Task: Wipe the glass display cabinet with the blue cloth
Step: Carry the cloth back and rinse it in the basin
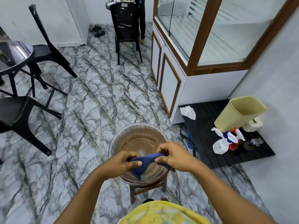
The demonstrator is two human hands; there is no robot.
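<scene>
Nearest: yellow shirt (161, 212) at bottom edge, both forearms reaching forward.
Left hand (123, 164) and right hand (174, 157) each have fingers curled tight round an end of the blue cloth (142, 165). It is bunched between them, with one corner hanging down.
The cloth is over a clear glass bowl (116, 139), which sits on a small wooden stool (145, 188) right in front of the person.

Right of the bowl: low black slatted tabletop (226, 159) against the wall. It carries white spray bottles (221, 144), a tilted beige bin (239, 113), a small potted plant (254, 143) and a crumpled white tissue (188, 112) at the far corner. Its near edge is close beside the stool.

Left: black chair (19, 113), then a round black table (14, 52) with another chair (48, 46) behind it.

The marble-pattern floor (90, 102) between the chairs and the cabinet base gives a wide lane ahead.

Far right: glass display cabinet (210, 38), wood-framed panes over white lower doors, well apart from the cloth. The slatted tabletop butts against its near end.

Back: black chair (126, 29) near the cabinet's far corner, someone's legs (142, 21) behind it, shoes (97, 30) by the wall.
</scene>
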